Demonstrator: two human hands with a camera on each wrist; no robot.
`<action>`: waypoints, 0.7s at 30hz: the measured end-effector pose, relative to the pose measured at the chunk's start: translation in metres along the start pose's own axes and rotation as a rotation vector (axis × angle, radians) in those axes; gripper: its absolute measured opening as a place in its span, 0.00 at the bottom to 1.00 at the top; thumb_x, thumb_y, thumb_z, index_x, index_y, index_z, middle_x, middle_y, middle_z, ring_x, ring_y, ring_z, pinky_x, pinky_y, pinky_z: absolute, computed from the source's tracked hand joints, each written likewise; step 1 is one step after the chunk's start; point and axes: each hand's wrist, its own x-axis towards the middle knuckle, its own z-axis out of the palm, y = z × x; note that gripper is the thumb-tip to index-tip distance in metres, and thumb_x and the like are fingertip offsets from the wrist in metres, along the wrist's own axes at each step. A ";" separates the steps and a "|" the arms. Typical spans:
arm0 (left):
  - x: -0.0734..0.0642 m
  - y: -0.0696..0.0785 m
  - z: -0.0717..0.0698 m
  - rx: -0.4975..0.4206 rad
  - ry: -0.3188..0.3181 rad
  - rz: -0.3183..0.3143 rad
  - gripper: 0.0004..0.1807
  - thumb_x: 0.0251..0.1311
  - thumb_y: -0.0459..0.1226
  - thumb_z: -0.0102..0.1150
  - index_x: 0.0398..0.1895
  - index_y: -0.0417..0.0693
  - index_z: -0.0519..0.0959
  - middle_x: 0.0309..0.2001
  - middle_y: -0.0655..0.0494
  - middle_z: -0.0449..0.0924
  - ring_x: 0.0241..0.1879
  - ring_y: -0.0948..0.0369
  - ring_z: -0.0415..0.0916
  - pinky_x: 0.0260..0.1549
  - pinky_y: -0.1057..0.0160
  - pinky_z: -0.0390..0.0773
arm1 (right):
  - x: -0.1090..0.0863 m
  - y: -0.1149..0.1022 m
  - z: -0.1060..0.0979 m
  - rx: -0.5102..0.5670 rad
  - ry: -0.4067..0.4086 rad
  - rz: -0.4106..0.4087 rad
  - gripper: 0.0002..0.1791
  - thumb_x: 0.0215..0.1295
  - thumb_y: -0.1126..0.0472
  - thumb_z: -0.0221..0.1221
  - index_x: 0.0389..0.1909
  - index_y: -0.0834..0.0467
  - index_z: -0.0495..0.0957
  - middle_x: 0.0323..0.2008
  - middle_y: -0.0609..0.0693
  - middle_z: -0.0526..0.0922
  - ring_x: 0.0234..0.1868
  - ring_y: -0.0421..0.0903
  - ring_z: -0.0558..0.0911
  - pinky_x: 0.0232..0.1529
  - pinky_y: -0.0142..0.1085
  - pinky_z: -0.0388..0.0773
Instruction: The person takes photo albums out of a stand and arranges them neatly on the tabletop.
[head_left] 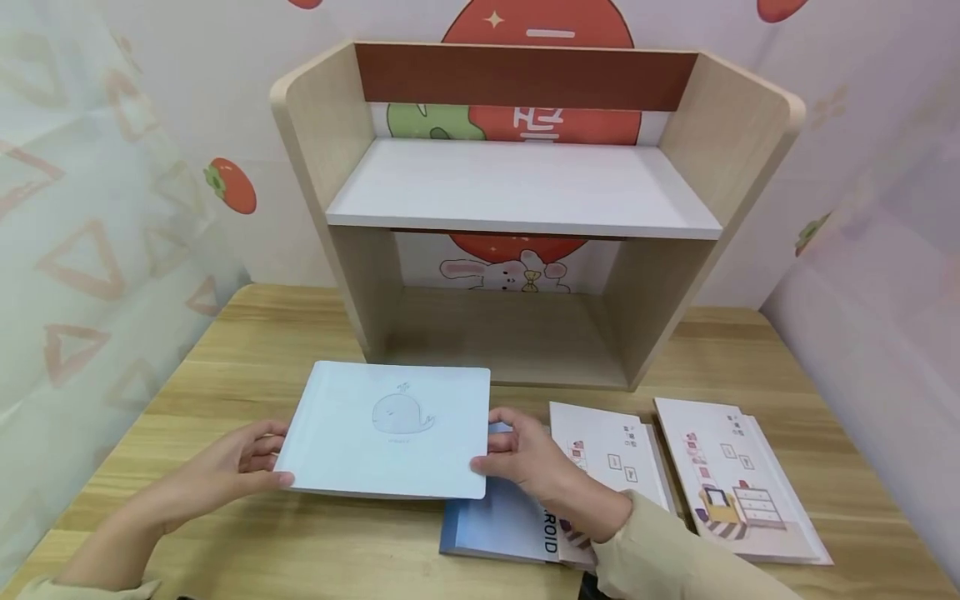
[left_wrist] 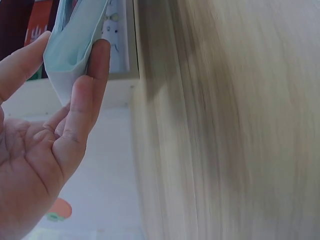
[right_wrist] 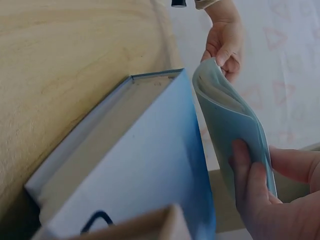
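Observation:
A pale blue booklet (head_left: 337, 433) with a small whale drawn on its cover is raised above the table in front of the shelf. My left hand (head_left: 243, 462) pinches its left end; in the left wrist view the thumb and fingers stand on either side of the folded spine (left_wrist: 70, 60). At the opposite end, my right hand (head_left: 525, 454) grips the edge with thumb and fingers. The right wrist view shows the booklet (right_wrist: 220, 120) bowed slightly, its pages a little apart. Below my right hand lies a thick blue book (head_left: 491, 521), partly hidden by the arm.
A two-tier wooden shelf (head_left: 525, 187) stands at the back of the wooden table (head_left: 345, 550). Right of the blue book lie two white illustrated books, one nearer (head_left: 611, 450) and one farther right (head_left: 738, 492). Patterned sheets hang around the table.

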 end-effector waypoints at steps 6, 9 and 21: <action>-0.007 -0.003 -0.007 -0.013 -0.034 0.044 0.30 0.69 0.33 0.56 0.67 0.27 0.56 0.58 0.48 0.78 0.52 0.69 0.80 0.48 0.68 0.81 | 0.003 0.001 0.009 0.007 -0.032 -0.013 0.23 0.62 0.74 0.62 0.56 0.69 0.66 0.48 0.66 0.85 0.46 0.46 0.87 0.46 0.34 0.82; -0.009 -0.008 -0.011 -0.007 -0.039 0.068 0.29 0.69 0.32 0.56 0.66 0.26 0.57 0.56 0.57 0.81 0.52 0.68 0.80 0.48 0.70 0.80 | 0.003 0.001 0.013 0.016 -0.033 -0.008 0.22 0.62 0.74 0.62 0.56 0.68 0.67 0.48 0.65 0.86 0.45 0.45 0.87 0.45 0.34 0.82; -0.023 -0.030 -0.020 -0.011 -0.082 -0.009 0.31 0.70 0.32 0.54 0.67 0.21 0.54 0.60 0.42 0.76 0.53 0.74 0.78 0.47 0.71 0.80 | 0.006 0.008 0.030 0.029 -0.072 0.018 0.21 0.62 0.74 0.63 0.54 0.66 0.69 0.44 0.64 0.87 0.45 0.44 0.87 0.45 0.31 0.81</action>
